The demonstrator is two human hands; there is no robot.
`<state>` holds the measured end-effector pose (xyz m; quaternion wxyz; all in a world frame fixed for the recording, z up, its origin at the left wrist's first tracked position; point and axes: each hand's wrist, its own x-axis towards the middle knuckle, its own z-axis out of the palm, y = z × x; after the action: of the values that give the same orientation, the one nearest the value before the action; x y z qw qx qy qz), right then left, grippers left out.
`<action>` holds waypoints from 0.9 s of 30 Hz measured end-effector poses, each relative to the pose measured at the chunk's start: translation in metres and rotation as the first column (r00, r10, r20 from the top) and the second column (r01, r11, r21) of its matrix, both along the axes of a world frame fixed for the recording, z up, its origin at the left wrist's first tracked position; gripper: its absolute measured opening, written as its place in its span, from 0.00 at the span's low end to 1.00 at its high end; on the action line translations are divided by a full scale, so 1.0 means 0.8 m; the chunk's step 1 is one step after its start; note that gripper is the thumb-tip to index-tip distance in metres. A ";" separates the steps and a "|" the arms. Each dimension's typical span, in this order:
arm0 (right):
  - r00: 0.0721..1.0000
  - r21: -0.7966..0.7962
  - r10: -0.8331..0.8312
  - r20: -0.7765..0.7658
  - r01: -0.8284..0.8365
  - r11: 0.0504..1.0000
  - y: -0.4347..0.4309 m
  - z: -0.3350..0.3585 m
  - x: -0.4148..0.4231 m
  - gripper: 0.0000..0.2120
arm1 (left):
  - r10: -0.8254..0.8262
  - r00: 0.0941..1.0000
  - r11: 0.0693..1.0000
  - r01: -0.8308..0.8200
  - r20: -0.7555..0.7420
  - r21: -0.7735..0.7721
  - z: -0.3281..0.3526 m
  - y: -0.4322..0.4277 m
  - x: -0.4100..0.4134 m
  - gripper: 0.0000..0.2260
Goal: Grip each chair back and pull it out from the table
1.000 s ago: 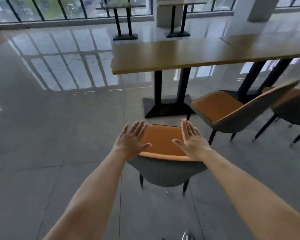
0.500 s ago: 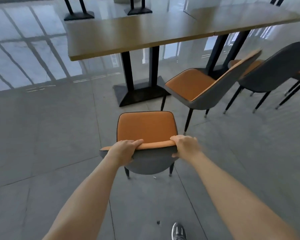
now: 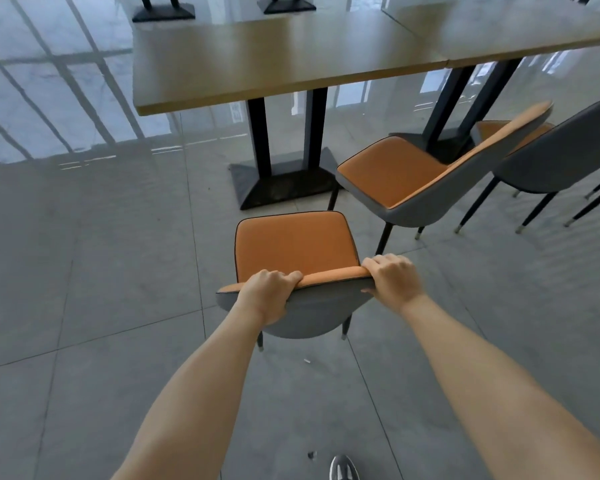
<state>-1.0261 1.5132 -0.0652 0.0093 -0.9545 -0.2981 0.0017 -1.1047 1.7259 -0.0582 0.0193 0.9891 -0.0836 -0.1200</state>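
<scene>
A chair [image 3: 295,244] with an orange seat and a grey shell back stands on the tiled floor right in front of me, facing a wooden table [image 3: 274,60]. My left hand [image 3: 269,296] grips the left part of the backrest's top edge, fingers curled over the orange rim. My right hand [image 3: 392,278] grips the right end of the same edge. Both arms reach forward and down.
A second orange and grey chair [image 3: 426,174] stands to the right, angled toward the table, with a third chair [image 3: 561,154] behind it. The table's black pedestal base [image 3: 281,181] sits just beyond the held chair. My shoe [image 3: 342,467] shows at the bottom edge.
A second ago both hands hovered open above the backrest; they came down and curled round its top edge. The view has since shifted and I look further down at the chair.
</scene>
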 end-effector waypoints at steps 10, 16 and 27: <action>0.995 0.053 0.100 0.025 -0.101 0.994 0.068 -0.010 0.077 0.23 | 0.123 0.989 0.992 -0.120 0.079 -0.040 -0.011 0.068 0.068 0.19; 0.992 0.043 0.125 0.034 -0.127 0.991 0.119 -0.009 0.131 0.18 | 0.182 0.978 0.983 -0.179 0.100 -0.037 -0.006 0.121 0.124 0.16; 1.000 0.014 0.007 -0.010 -0.007 1.000 0.208 -0.004 0.200 0.15 | 0.039 0.998 0.999 -0.038 0.048 -0.021 -0.007 0.216 0.218 0.18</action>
<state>-0.8658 1.6793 -0.0681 0.0172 -0.9533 -0.3016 0.0044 -0.9301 1.8989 -0.0640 0.0296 0.9929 -0.0661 -0.0947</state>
